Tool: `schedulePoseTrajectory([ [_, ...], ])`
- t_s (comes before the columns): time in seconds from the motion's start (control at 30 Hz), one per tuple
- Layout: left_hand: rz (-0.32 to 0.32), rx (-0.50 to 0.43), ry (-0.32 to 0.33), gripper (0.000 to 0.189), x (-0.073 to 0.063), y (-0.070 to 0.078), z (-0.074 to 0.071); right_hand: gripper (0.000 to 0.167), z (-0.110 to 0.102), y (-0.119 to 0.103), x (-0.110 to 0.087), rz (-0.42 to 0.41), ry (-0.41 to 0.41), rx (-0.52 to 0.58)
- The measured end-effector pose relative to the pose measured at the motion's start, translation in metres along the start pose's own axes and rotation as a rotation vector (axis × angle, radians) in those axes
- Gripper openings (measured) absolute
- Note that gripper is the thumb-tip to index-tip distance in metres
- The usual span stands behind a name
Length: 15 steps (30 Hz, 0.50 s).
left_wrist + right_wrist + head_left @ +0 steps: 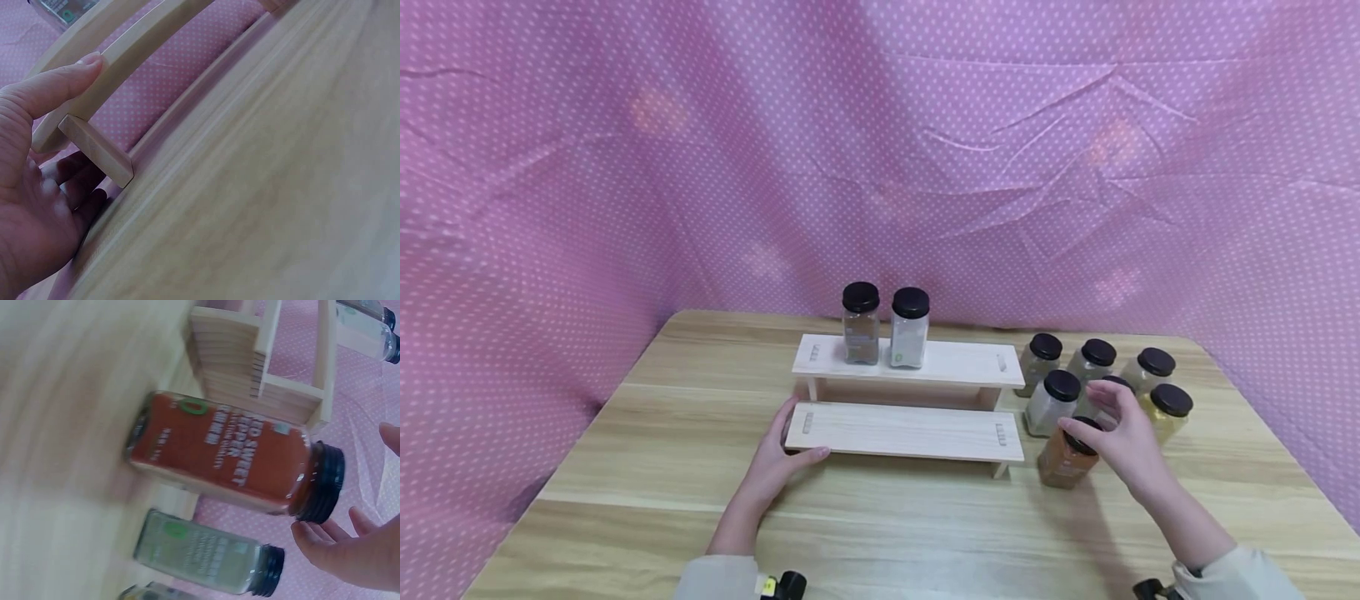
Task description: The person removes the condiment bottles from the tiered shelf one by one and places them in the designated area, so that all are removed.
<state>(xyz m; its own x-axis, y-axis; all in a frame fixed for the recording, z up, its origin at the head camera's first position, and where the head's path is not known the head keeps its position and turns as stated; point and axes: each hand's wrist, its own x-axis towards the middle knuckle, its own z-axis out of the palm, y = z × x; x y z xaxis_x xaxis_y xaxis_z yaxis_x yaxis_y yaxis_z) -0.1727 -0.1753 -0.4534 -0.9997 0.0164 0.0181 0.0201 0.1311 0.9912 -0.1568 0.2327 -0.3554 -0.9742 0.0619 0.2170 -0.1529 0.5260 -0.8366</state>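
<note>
A pale two-tier wooden rack [904, 431] stands on the table. At the left end of its lower tier my left hand [771, 467] grips the board, thumb [84, 65] along the front edge and fingers behind the end leg [100, 150]. Over on the right, my right hand [1123, 437] is at the black lid of a jar of red sweet pepper powder [219, 453], thumb and fingers spread apart. That jar stands upright in front of several others. In the right wrist view some fingertips are close beside the lid; whether they touch it I cannot tell.
On the upper tier stand a jar of brown spice [861, 333] and a jar of white contents [909, 340]. Several black-lidded jars, among them a whitish one [1049, 408] and a yellow one [1167, 412], cluster right of the rack. A pink dotted cloth [880, 167] hangs behind the table.
</note>
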Motion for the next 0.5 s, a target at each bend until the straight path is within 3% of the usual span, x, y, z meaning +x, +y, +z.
schedulePoseTrajectory([
  [0.3,-0.002,-0.003,0.002,0.096,-0.001,0.001,-0.001,0.066,0.004,-0.023,0.012,-0.023,0.002,-0.026],
  [0.5,-0.010,0.008,0.004,0.098,0.000,0.000,-0.001,0.064,0.013,-0.038,0.019,-0.049,-0.003,0.053],
])
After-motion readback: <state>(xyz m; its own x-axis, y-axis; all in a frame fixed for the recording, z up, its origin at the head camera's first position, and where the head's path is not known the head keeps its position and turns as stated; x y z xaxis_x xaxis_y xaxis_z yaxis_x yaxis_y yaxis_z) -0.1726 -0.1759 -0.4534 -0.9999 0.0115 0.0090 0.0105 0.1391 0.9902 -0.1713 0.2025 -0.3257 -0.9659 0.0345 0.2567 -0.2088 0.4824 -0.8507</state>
